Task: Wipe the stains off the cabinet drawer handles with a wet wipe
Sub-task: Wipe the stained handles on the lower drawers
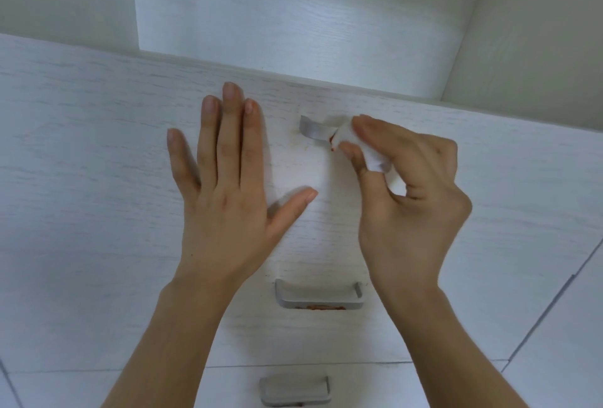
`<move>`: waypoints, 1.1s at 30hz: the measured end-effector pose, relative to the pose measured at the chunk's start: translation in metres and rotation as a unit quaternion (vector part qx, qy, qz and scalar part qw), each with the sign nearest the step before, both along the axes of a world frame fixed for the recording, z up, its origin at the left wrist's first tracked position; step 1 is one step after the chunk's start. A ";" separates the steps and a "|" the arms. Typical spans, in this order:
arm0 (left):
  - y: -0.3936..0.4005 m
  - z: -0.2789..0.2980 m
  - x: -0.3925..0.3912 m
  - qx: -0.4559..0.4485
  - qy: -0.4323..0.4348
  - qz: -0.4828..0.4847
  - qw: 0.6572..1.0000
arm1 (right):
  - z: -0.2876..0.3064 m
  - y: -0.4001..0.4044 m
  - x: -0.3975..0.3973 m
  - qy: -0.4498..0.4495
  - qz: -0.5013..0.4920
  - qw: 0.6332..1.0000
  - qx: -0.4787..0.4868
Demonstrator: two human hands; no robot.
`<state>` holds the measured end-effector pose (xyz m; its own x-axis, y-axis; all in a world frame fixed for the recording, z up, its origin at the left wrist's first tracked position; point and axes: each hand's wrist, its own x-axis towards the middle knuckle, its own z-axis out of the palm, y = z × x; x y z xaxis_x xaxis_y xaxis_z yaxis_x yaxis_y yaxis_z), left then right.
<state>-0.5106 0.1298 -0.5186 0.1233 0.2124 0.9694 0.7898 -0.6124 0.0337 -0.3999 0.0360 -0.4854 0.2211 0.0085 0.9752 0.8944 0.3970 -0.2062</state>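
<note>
Your right hand (408,185) pinches the wipe (354,143) against the top handle (315,132) — mid-wipe, red still showing. Left hand (228,179) lies flat, holding nothing. Next, rub along it — the middle handle (318,296) waits, stained.

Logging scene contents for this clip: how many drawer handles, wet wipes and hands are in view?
Drawer handles: 3, top, middle, bottom
Wet wipe: 1
Hands: 2, left hand, right hand
Total: 6
</note>
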 end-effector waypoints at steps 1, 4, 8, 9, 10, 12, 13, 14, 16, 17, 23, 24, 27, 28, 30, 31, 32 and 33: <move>0.000 0.000 0.000 -0.004 -0.004 -0.008 1.000 | -0.001 -0.002 0.001 0.015 0.007 1.000 0.000; -0.001 0.000 0.000 -0.018 -0.013 -0.025 0.999 | -0.006 -0.007 0.002 0.033 -0.001 0.999 -0.001; -0.001 0.001 0.002 -0.008 -0.020 -0.022 1.000 | 0.003 0.002 -0.002 -0.022 -0.029 0.999 0.000; -0.001 0.001 0.002 -0.006 -0.021 -0.021 1.000 | 0.004 0.003 -0.001 -0.033 -0.030 0.999 0.003; -0.001 0.001 0.002 -0.005 -0.021 -0.020 1.000 | 0.004 0.002 0.001 -0.035 -0.030 0.999 0.005; 0.000 0.000 0.001 -0.005 -0.021 -0.024 0.999 | 0.001 0.001 0.002 -0.018 -0.026 0.999 0.014; 0.000 0.000 0.001 -0.003 -0.022 -0.023 0.999 | 0.000 0.002 0.001 -0.019 -0.022 0.999 0.017; 0.000 0.000 0.002 -0.001 -0.022 -0.021 1.000 | 0.001 0.004 -0.001 -0.031 -0.022 0.999 0.016; 0.000 0.000 0.002 0.003 -0.023 -0.017 1.000 | 0.003 0.007 -0.004 -0.062 -0.036 0.997 0.004; 0.000 0.000 0.003 0.002 -0.024 -0.019 1.000 | 0.003 0.007 -0.004 -0.060 -0.046 0.997 0.001; -0.001 0.000 0.003 0.002 -0.024 -0.021 0.999 | 0.004 0.010 -0.017 -0.032 -0.049 0.998 -0.001; -0.001 0.000 0.002 0.000 -0.022 -0.023 0.999 | 0.004 0.009 -0.018 -0.023 -0.047 0.999 -0.003; -0.001 0.000 0.000 -0.012 -0.014 -0.030 0.999 | -0.001 -0.001 -0.017 0.073 0.000 0.997 0.010; 0.000 0.000 -0.001 -0.012 -0.012 -0.030 0.999 | -0.005 -0.004 -0.018 0.081 0.008 0.997 0.010; 0.000 0.000 0.000 -0.010 -0.012 -0.029 0.999 | -0.010 -0.006 -0.021 0.053 0.000 0.999 -0.009; 0.000 0.000 0.000 -0.009 -0.015 -0.029 0.999 | -0.011 -0.004 -0.024 0.043 -0.004 0.999 -0.021; 0.000 0.000 0.000 -0.006 -0.017 -0.027 0.999 | -0.010 -0.002 -0.027 0.039 -0.001 0.999 -0.028; 0.000 0.000 0.000 -0.003 -0.019 -0.024 1.000 | -0.008 0.001 -0.029 0.039 0.003 0.999 -0.031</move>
